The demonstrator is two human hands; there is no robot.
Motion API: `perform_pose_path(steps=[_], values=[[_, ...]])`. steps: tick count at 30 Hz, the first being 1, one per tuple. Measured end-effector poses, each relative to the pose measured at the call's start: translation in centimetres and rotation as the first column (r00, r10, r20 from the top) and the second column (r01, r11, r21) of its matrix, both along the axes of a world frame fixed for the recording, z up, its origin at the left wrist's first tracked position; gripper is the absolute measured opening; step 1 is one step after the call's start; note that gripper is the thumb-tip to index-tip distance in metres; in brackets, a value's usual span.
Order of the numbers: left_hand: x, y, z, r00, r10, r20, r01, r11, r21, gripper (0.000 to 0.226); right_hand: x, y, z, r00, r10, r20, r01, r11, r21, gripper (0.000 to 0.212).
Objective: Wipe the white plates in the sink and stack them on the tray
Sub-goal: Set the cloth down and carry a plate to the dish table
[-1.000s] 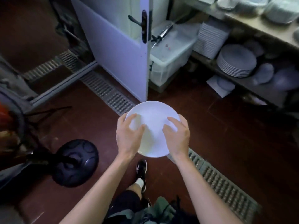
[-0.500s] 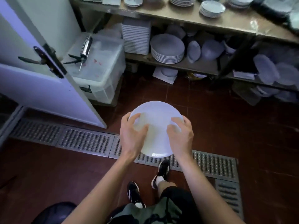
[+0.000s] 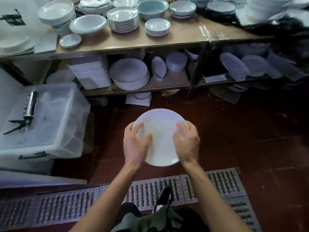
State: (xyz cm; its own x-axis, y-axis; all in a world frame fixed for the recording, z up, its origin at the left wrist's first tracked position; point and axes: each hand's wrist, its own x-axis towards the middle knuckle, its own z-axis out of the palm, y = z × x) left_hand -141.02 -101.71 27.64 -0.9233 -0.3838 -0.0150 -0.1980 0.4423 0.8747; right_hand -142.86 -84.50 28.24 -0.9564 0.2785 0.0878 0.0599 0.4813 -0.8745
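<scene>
Gripping one white plate (image 3: 160,138) (tilted, above the floor): left hand (image 3: 135,144), right hand (image 3: 188,144).

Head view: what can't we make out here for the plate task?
- Sink and tray: not in the head view, so where they are can't be told.
- Cloth: none visible; both hands, left and right, cover part of the plate.
- Plate underside: faces away; fingers beneath hidden.
- Top-right shelf stacks: motion-blurred, partly cut by the edge.
- Shoe: partly hidden by clothing.

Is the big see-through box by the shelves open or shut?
Shut. The clear box has its lid on, and a metal tool lies on top.
</scene>
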Motion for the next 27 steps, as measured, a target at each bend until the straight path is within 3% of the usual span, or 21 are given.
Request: perform_pose_path(steps=[12,27], values=[[-18.0,3.6,-0.2,0.999,-0.028,-0.034,0.028,1.000,0.008,0.048,-17.4,3.7,0.2,0.999,-0.038,0.013,0.039,0.999,-0.028,0.035],[-45.6,0.1,1.7,0.996,-0.037,-0.075,0.041,0.998,0.050,0.045,-44.4,-0.2,2.1,0.999,-0.045,0.003,0.045,0.999,-0.017,0.038]])
